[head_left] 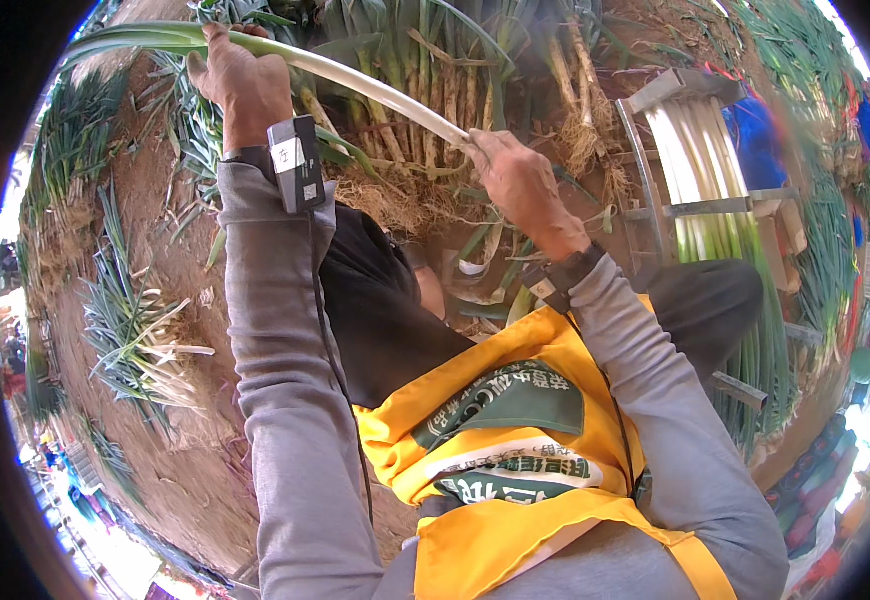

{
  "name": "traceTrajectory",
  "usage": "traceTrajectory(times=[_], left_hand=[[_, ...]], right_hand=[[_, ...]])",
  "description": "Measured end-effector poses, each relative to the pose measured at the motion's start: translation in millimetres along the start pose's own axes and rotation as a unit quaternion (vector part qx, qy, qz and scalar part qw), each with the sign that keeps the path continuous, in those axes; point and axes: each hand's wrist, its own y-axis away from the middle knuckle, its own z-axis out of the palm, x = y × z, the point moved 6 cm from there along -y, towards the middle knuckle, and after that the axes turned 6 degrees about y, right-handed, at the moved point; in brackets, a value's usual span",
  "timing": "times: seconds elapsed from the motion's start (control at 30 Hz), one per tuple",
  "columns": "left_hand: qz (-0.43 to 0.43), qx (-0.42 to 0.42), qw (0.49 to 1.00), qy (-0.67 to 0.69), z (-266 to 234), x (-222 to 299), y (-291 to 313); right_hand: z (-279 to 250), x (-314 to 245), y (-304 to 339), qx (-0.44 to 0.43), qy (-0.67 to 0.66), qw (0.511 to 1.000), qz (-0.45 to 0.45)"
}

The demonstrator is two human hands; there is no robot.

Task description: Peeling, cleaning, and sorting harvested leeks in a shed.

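Observation:
A long green onion [355, 85] is stretched between my two hands, its white stalk running down to the right and its green leaves to the left. My left hand [242, 80] is closed around the green upper part. At the other end, my right hand [520, 180] pinches the white root end between thumb and fingers; the tip is partly hidden by them. Just beyond the stalk stands a thick bunch of unpeeled green onions [445, 95] with brown, stringy roots. Peeled scraps [473, 265] lie on the ground below my right hand.
On the right, a metal rack [655, 210] holds a row of peeled white onions [695, 150], beside a blue bag [755, 140]. A loose pile of small onions [150, 340] lies on the bare soil at left. More leafy bundles [85, 140] stand farther out.

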Motion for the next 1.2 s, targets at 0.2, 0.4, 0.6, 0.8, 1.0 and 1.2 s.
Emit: traceTrajectory(times=[0.2, 0.4, 0.6, 0.8, 1.0, 1.2], left_hand=[[0.112, -0.228, 0.843, -0.474, 6.7, 16.3, 18.4], [-0.009, -0.167, 0.964, -0.206, 9.1, 9.1, 21.8], [-0.035, -0.148, 0.982, -0.115, 0.0, 6.8, 8.0], [-0.062, -0.058, 0.995, 0.057, 3.6, -2.5, 9.3], [0.006, -0.19, 0.975, -0.113, -1.3, 3.4, 2.9], [-0.18, -0.122, 0.961, 0.171, -6.8, -8.6, -19.3]], right_hand=[[8.4, -2.3, 5.7, -0.018, -0.021, 1.0, 0.015], [9.0, 3.1, 4.3, -0.073, -0.004, 0.997, 0.009], [2.1, 0.9, 7.7, -0.115, -0.267, 0.953, 0.089], [-0.5, 6.1, 2.4, -0.103, -0.169, 0.978, 0.06], [4.7, 25.2, 14.5, -0.067, -0.428, 0.859, 0.274], [-1.9, 50.7, 24.1, 0.022, -0.432, 0.866, 0.249]])
